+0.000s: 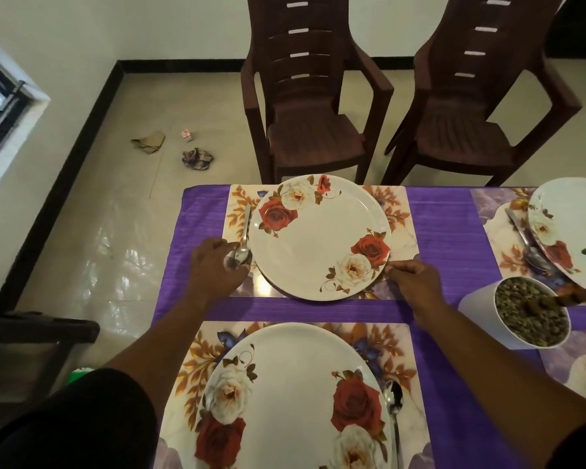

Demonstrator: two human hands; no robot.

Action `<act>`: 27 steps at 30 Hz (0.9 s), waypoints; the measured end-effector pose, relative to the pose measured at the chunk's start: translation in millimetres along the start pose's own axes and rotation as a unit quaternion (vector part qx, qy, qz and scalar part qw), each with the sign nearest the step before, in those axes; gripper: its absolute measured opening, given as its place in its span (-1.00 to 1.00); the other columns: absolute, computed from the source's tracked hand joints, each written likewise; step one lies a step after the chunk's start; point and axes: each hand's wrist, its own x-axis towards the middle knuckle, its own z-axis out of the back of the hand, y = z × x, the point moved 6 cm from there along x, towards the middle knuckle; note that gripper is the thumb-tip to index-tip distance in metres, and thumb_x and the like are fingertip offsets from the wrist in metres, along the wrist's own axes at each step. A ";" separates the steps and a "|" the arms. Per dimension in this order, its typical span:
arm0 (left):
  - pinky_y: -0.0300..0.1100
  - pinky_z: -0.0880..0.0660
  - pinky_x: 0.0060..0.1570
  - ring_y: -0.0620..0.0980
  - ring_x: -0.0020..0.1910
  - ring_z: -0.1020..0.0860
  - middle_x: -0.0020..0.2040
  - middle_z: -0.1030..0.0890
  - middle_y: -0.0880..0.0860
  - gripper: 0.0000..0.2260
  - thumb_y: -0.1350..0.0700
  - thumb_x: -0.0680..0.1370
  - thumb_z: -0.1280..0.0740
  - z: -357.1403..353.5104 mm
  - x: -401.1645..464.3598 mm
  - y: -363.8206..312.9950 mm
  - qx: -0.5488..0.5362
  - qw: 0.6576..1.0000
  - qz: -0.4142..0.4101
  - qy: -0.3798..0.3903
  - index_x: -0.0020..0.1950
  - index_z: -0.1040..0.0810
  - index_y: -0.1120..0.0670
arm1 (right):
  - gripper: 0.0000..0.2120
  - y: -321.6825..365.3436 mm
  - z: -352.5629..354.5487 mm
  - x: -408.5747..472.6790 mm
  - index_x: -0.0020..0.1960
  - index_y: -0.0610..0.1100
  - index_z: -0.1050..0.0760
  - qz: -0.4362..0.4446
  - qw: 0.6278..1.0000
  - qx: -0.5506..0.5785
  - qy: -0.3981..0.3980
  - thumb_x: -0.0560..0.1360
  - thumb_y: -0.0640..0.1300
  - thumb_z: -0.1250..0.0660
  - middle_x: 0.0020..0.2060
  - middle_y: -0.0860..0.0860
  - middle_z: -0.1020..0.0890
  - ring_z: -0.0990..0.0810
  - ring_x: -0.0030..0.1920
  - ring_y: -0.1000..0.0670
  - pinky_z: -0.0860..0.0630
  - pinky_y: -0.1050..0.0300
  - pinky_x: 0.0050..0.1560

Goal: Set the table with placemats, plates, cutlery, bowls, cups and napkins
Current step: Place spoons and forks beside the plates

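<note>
Left hand (214,269) gripping the bowl end of a spoon (243,243) beside the far plate (318,236), right hand (413,277) pinching that plate's near right rim, plate on a floral placemat (398,218), purple-covered desk (444,228), near plate (291,397) with a second spoon (393,411) on its right.

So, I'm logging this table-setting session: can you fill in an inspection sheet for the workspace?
Surface: purple tablecloth over the table, with floral placemats under the plates.
Job's things: far plate on its placemat; near plate with a spoon on its right; a third plate at right with cutlery beside it. No cups, bowls or napkins seen.
Clutter: white pot of greenish pellets; crumpled scraps on the floor.
Grippers: left hand holds the far spoon at its bowl end; right hand, fingers curled, at the far plate's rim.
Cables: nothing seen.
Surroundings: two brown chairs, tiled floor, window at left.
</note>
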 end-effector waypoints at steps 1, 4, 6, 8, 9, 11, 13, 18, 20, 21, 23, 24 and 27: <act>0.10 -0.35 0.41 0.14 0.34 -0.44 0.36 -0.51 0.09 -0.51 -0.06 0.51 -0.53 -0.5 0.7 0.9 0.001 1.000 0.002 0.004 0.36 -0.58 0.11 | -0.83 -0.3 0.0 -0.3 0.14 -0.17 -0.69 0.002 1.000 -0.002 0.000 0.57 -0.17 -0.45 -0.03 0.01 -0.70 -0.63 0.00 0.04 -0.60 0.14 -0.03; 0.11 -0.34 0.44 0.13 0.38 -0.42 0.39 -0.49 0.08 -0.51 -0.08 0.53 -0.50 -4.4 2.2 -0.6 0.000 1.000 0.001 0.017 0.40 -0.55 0.09 | -0.84 -2.2 3.6 -0.6 0.12 -0.17 -0.69 0.004 1.000 -0.004 -0.004 0.57 -0.17 -0.45 -0.06 0.03 -0.70 -0.64 -0.01 0.04 -0.58 0.19 -0.08; 0.09 -0.33 0.44 0.13 0.39 -0.41 0.40 -0.47 0.08 -0.50 -0.09 0.54 -0.50 -6.1 2.6 -2.4 -0.002 1.000 0.001 0.021 0.41 -0.54 0.08 | -0.85 -3.2 5.7 0.7 0.10 -0.17 -0.70 0.001 1.000 -0.001 -0.006 0.56 -0.17 -0.46 -0.09 0.04 -0.70 -0.64 -0.02 0.04 -0.57 0.19 -0.11; 0.08 -0.33 0.44 0.13 0.38 -0.42 0.40 -0.48 0.08 -0.51 -0.08 0.54 -0.50 -5.7 4.3 -3.6 -0.001 1.000 -0.002 0.018 0.40 -0.54 0.08 | -0.87 -4.1 6.5 3.0 0.07 -0.15 -0.70 -0.008 1.000 0.000 -0.010 0.56 -0.14 -0.46 -0.08 0.01 -0.71 -0.65 0.01 -0.01 -0.61 0.11 -0.04; 0.08 -0.34 0.43 0.12 0.38 -0.43 0.39 -0.49 0.08 -0.52 -0.08 0.54 -0.49 -5.0 5.4 -3.8 -0.001 1.000 -0.004 0.017 0.39 -0.55 0.09 | -0.87 -4.7 6.5 4.0 0.06 -0.15 -0.70 -0.014 1.000 0.001 -0.011 0.55 -0.13 -0.46 -0.06 -0.01 -0.71 -0.65 0.02 -0.03 -0.63 0.05 0.02; 0.09 -0.37 0.42 0.12 0.36 -0.45 0.37 -0.52 0.08 -0.54 -0.07 0.54 -0.49 -4.2 7.2 -3.6 -0.002 1.000 -0.005 0.018 0.37 -0.57 0.10 | -0.87 -5.9 5.5 4.9 0.05 -0.15 -0.71 -0.020 1.000 0.002 -0.010 0.55 -0.13 -0.47 -0.04 -0.03 -0.72 -0.65 0.04 -0.04 -0.64 -0.02 0.10; 0.10 -0.40 0.41 0.11 0.35 -0.45 0.37 -0.52 0.08 -0.54 -0.08 0.54 -0.49 -4.8 7.8 -3.0 0.001 1.000 -0.004 0.026 0.37 -0.57 0.10 | -0.87 -7.2 5.4 4.1 0.06 -0.16 -0.71 -0.019 1.000 -0.005 -0.010 0.54 -0.13 -0.48 -0.03 -0.04 -0.72 -0.65 0.03 -0.04 -0.64 -0.02 0.12; 0.10 -0.39 0.43 0.11 0.37 -0.44 0.39 -0.51 0.07 -0.53 -0.11 0.54 -0.48 -5.0 6.6 -3.9 -0.007 0.999 0.000 0.034 0.38 -0.56 0.06 | -0.86 -6.9 6.9 3.3 0.07 -0.17 -0.71 -0.014 1.000 0.000 -0.008 0.55 -0.15 -0.47 -0.03 -0.06 -0.73 -0.66 0.03 -0.05 -0.62 0.05 0.06; 0.10 -0.39 0.42 0.11 0.36 -0.45 0.38 -0.52 0.08 -0.54 -0.11 0.54 -0.49 -2.8 6.7 -4.1 -0.008 1.000 -0.002 0.028 0.37 -0.58 0.07 | -0.85 -6.2 5.6 3.2 0.07 -0.17 -0.71 -0.013 1.000 -0.006 -0.007 0.55 -0.14 -0.47 -0.03 -0.05 -0.72 -0.66 0.02 -0.04 -0.60 0.11 -0.01; 0.09 -0.39 0.41 0.11 0.36 -0.45 0.38 -0.52 0.08 -0.54 -0.11 0.54 -0.49 -1.9 6.8 -4.1 -0.009 1.000 -0.002 0.025 0.37 -0.58 0.07 | -0.85 -6.0 5.1 3.0 0.07 -0.17 -0.71 -0.012 1.000 -0.009 -0.008 0.55 -0.14 -0.47 -0.04 -0.05 -0.72 -0.65 0.02 -0.04 -0.59 0.14 -0.06; 0.09 -0.38 0.41 0.12 0.38 -0.43 0.39 -0.50 0.07 -0.54 -0.12 0.54 -0.48 -0.9 6.6 -3.6 -0.009 1.000 0.004 0.023 0.37 -0.57 0.06 | -0.85 -6.0 3.7 2.8 0.07 -0.17 -0.71 -0.013 1.000 -0.006 -0.009 0.55 -0.13 -0.48 -0.03 -0.04 -0.72 -0.66 0.01 -0.03 -0.58 0.15 -0.08; 0.09 -0.38 0.41 0.12 0.38 -0.43 0.39 -0.49 0.07 -0.53 -0.13 0.55 -0.48 -0.9 6.5 -3.5 -0.009 1.000 0.008 0.023 0.38 -0.57 0.05 | -0.85 -6.1 3.4 2.8 0.08 -0.17 -0.71 -0.015 1.000 -0.005 -0.010 0.55 -0.13 -0.48 -0.03 -0.04 -0.72 -0.66 0.01 -0.03 -0.58 0.15 -0.09; 0.08 -0.35 0.42 0.13 0.38 -0.42 0.40 -0.49 0.07 -0.53 -0.13 0.55 -0.48 -1.7 6.3 -4.5 -0.005 1.000 0.010 0.024 0.38 -0.57 0.05 | -0.85 -6.5 3.6 2.8 0.08 -0.15 -0.71 -0.022 1.000 -0.011 -0.014 0.55 -0.12 -0.48 -0.03 -0.03 -0.72 -0.66 0.01 -0.02 -0.56 0.19 -0.13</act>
